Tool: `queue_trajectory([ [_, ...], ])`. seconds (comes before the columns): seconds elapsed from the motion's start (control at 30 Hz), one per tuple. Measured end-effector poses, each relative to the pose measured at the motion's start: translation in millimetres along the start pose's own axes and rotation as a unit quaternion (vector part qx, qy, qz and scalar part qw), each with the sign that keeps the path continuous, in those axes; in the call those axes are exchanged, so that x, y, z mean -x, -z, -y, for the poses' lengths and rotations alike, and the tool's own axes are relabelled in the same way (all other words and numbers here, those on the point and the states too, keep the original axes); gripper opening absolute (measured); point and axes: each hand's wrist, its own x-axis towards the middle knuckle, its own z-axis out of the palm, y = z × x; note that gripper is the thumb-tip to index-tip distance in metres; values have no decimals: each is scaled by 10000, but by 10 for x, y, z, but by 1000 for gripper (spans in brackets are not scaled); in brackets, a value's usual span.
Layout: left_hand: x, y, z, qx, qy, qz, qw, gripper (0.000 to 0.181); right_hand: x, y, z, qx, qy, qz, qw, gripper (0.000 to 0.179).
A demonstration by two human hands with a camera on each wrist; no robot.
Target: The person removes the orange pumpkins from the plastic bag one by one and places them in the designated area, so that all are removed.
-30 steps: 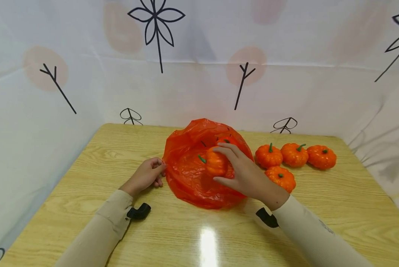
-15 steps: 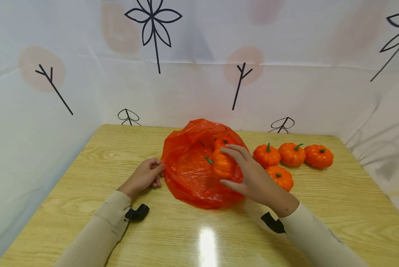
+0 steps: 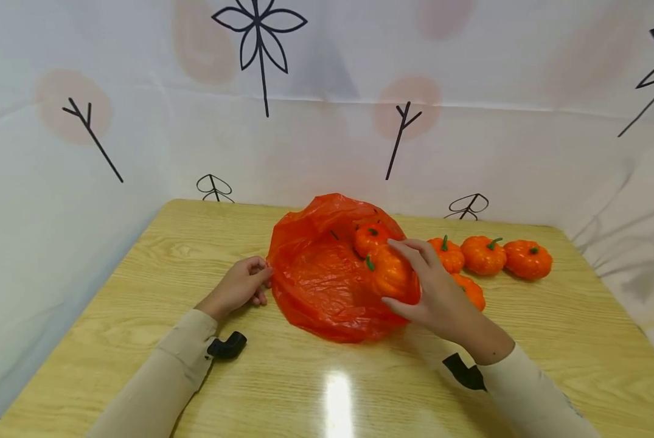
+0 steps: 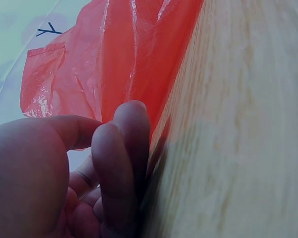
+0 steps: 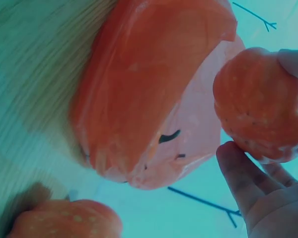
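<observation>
An orange-red plastic bag (image 3: 316, 280) stands on the table with its mouth open. At its left rim my left hand (image 3: 238, 287) pinches the plastic between thumb and fingers; the left wrist view shows the bag's edge (image 4: 134, 64) at the fingertips. Over the right side of the bag my right hand (image 3: 444, 298) grips a small orange toy pumpkin (image 3: 392, 274) with a green stem. The right wrist view has this pumpkin (image 5: 260, 106) between thumb and fingers, apart from the bag. Another pumpkin (image 3: 369, 239) shows in the bag, towards the back right.
Several more pumpkins (image 3: 483, 255) sit on the wooden table (image 3: 140, 292) to the right of the bag. One of them (image 3: 471, 291) is partly hidden behind my right hand. A patterned white cloth (image 3: 327, 146) rises behind the table and at its sides.
My right hand has moved to the right with the pumpkin, from the middle of the bag to its right side. The left hand has stayed at the left rim.
</observation>
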Motion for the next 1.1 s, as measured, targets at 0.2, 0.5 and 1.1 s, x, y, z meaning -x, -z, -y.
queue_trajectory([
  [0.2, 2, -9, -9, -71, -39, -3, 10000, 25, 46, 8, -81, 58, -191, 132, 9997, 90],
  [0.5, 18, -14, -23, -14, -45, 38, 10000, 26, 55, 158, -172, 24, -120, -258, 9996, 84],
  [1.1, 31, 1, -8, -86, -26, -15, 10000, 26, 69, 425, -423, -126, -922, -39, 9957, 99],
])
